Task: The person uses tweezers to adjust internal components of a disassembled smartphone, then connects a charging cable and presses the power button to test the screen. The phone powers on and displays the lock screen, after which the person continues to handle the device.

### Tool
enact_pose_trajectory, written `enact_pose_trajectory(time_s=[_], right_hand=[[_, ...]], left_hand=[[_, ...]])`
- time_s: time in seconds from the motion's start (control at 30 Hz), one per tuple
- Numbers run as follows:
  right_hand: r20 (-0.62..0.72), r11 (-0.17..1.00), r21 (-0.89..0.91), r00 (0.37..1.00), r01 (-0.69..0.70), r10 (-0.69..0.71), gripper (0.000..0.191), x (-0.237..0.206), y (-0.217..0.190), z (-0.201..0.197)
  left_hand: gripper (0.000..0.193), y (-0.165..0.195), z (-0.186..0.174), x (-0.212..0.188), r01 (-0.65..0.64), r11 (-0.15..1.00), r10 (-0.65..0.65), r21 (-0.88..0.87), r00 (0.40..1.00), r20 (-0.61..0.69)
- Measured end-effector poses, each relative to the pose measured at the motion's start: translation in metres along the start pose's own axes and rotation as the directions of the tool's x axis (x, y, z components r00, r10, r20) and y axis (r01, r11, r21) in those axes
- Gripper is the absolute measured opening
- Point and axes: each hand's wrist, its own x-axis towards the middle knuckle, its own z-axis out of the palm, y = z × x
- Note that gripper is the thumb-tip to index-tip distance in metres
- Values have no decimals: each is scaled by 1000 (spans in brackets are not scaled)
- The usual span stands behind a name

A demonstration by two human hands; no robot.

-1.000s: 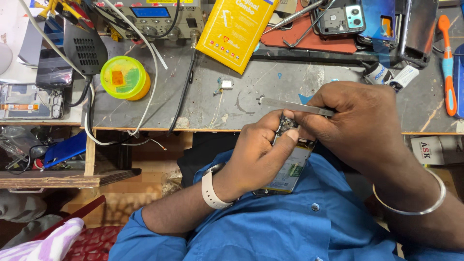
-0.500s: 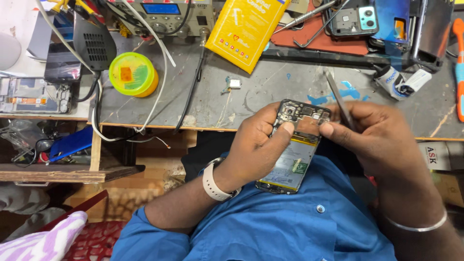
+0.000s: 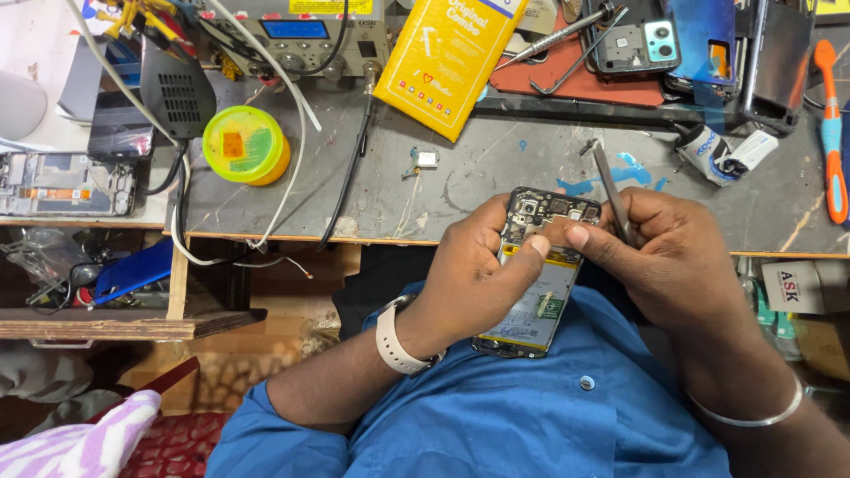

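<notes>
1. Your left hand (image 3: pixel 474 274) holds an opened phone (image 3: pixel 540 274) with its back cover off. The phone is just in front of your chest, at the near edge of the workbench (image 3: pixel 496 190), a little right of the middle of the view.
2. The fingers of this hand are curled around the left side of the phone, and the thumb lies on its upper part, pressing on the inside near the yellow label.
3. A pale wristband (image 3: pixel 394 341) sits on your left wrist.
4. Your right hand (image 3: pixel 673 261) is at 3 o'clock from the phone. Its thumb touches the top part of the phone, very close to your left thumb.
5. The other fingers of the right hand are closed together around metal tweezers (image 3: pixel 613 199). The tweezers stand up out of the hand and point toward 12 o'clock, away from the phone. I cannot tell if the tips carry anything.
6. A thin metal bangle (image 3: pixel 748 416) is on your right wrist.
7. On the bench at 10 o'clock from the phone there is a round yellow-green tin (image 3: pixel 245 144); at 12 o'clock lies a yellow flat box (image 3: pixel 452 57).
8. A small metal part (image 3: pixel 427 159) lies alone on the bench between the tin and the phone.
9. At 2 o'clock, far on the bench edge, lies an orange-handled tool (image 3: pixel 830 133).
</notes>
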Motion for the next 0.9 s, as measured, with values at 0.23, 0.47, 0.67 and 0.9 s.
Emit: enact_pose_trajectory(time_s=[0.23, 0.47, 0.67, 0.9], right_hand=[[22, 998, 33, 998, 51, -52, 15, 2, 11, 1], [46, 963, 259, 997, -68, 58, 19, 3, 11, -12], [77, 964, 256, 995, -73, 55, 21, -1, -1, 1], [53, 969, 249, 999, -4, -10, 18, 6, 8, 10]], left_hand=[[24, -10, 0, 3, 96, 958, -100, -269, 995, -3], [27, -12, -6, 4, 120, 918, -122, -377, 992, 19], [25, -8, -2, 1, 118, 947, -120, -297, 993, 10], [24, -5, 0, -3, 63, 984, -67, -166, 998, -14]])
